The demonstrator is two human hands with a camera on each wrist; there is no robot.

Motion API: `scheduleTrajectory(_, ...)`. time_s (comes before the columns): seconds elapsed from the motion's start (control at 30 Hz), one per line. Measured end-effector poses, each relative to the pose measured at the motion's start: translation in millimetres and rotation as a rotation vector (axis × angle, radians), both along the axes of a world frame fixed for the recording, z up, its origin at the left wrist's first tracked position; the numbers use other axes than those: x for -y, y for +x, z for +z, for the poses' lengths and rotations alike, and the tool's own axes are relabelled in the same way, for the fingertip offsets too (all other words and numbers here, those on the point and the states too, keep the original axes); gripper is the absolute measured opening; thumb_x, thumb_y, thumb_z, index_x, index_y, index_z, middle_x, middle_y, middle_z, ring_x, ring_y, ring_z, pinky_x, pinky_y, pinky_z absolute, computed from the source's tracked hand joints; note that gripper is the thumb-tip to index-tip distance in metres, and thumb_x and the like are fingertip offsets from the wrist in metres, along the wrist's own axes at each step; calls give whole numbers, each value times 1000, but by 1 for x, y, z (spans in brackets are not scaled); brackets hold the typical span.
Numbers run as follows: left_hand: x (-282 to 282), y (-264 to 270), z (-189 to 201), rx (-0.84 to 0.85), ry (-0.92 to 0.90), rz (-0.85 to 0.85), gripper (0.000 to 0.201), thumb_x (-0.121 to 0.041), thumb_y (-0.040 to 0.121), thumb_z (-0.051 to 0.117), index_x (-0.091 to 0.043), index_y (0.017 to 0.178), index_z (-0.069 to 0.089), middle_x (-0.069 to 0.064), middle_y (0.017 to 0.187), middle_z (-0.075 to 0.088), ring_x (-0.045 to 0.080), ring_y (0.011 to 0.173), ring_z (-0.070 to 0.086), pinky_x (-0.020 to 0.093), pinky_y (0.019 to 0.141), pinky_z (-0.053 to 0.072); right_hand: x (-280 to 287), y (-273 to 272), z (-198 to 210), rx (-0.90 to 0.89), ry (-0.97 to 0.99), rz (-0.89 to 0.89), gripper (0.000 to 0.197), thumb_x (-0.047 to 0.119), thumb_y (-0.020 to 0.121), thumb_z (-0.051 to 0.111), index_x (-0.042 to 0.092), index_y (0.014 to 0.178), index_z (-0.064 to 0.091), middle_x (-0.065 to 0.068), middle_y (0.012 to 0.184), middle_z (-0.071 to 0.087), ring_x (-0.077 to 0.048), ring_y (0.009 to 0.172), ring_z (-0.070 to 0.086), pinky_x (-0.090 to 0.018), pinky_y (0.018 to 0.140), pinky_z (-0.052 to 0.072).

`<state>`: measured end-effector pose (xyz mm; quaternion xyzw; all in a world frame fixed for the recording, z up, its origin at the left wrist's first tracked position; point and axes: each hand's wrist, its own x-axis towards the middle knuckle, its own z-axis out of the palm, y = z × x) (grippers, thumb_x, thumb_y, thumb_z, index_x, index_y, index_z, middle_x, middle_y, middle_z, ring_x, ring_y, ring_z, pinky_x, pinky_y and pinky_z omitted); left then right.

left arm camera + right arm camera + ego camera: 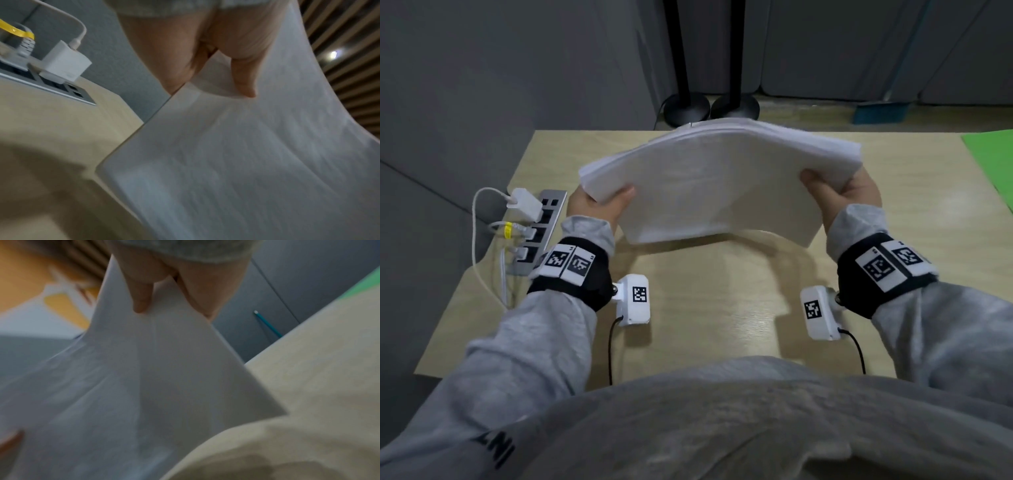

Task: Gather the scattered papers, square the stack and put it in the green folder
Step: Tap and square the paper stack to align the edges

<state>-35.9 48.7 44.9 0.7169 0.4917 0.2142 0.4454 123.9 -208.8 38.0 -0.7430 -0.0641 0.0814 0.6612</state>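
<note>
Both hands hold the paper stack (719, 178) above the bench (705, 308), its middle bowed upward. The left hand (599, 205) pinches the left edge, thumb on the near face; the right hand (842, 195) pinches the right edge likewise. A power strip (541, 233) lies at the bench's left edge. The green folder (993, 161) lies at far right.
</note>
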Motion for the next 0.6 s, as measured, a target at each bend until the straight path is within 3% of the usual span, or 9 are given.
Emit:
scheduleTrajectory(0.03,5,-2,7,7,20,-18,44,-29,80,73,-5,113,57,1,96,56,15,88,52,1,55,34,1,0,-1,11,21,-8,38,19,81,74,18,116,58,8,91,65,8,72,62,-8,64,49)
scheduleTrajectory(0.1,-1,-2,-6,-33,-28,-60,54,-29,76,76,-4,119,56,2,103,59,14,93,52,6,72,38,3,0,-6,8,-46,32,54,22,77,78,18,123,49,9,96,62,3,81,60,-5,67,48)
scheduleTrajectory(0.2,-3,0,-18,-87,-100,-37,55,-27,71,80,-6,118,58,5,107,61,19,105,58,23,89,39,0,0,-12,-17,-240,112,59,22,76,78,17,127,50,2,104,61,-14,97,59,-19,80,44)
scheduleTrajectory(0.27,-3,0,-21,-61,-112,3,52,-28,73,79,-8,117,59,7,108,63,21,106,59,20,87,37,-3,-1,-11,-18,-211,71,42,18,81,74,14,120,60,1,100,63,-14,92,61,-19,79,43)
scheduleTrajectory(0.33,-3,-1,-13,-6,-77,26,47,-28,76,77,-10,116,60,4,101,62,21,99,60,14,77,40,-4,-2,-5,-9,-35,23,30,14,83,71,18,112,62,1,95,66,-1,77,64,-14,71,47)
scheduleTrajectory(0.4,-6,-4,-9,34,-40,4,45,-25,76,77,-6,113,61,0,98,61,18,90,59,6,64,45,-1,-1,-3,19,61,-8,35,15,82,73,23,112,57,8,91,65,9,72,61,-7,66,48)
scheduleTrajectory(0.43,-8,-5,-12,45,-45,-16,48,-24,72,80,-5,113,62,1,98,63,18,90,60,6,68,47,1,-1,-6,33,41,-1,43,18,78,76,23,114,54,12,92,63,9,76,60,-5,66,47)
scheduleTrajectory(0.5,-11,-6,-20,-4,-67,-25,58,-27,63,85,-8,113,64,0,97,66,19,92,63,20,81,50,5,-1,-12,51,-45,59,53,18,72,81,22,117,52,12,96,60,9,82,56,-3,69,46)
scheduleTrajectory(0.6,-4,-5,-22,-87,-118,6,66,-39,63,84,-10,118,60,8,112,67,23,102,63,27,89,46,3,0,-16,19,-162,135,36,17,74,80,23,102,59,4,90,62,-5,78,59,-11,68,46)
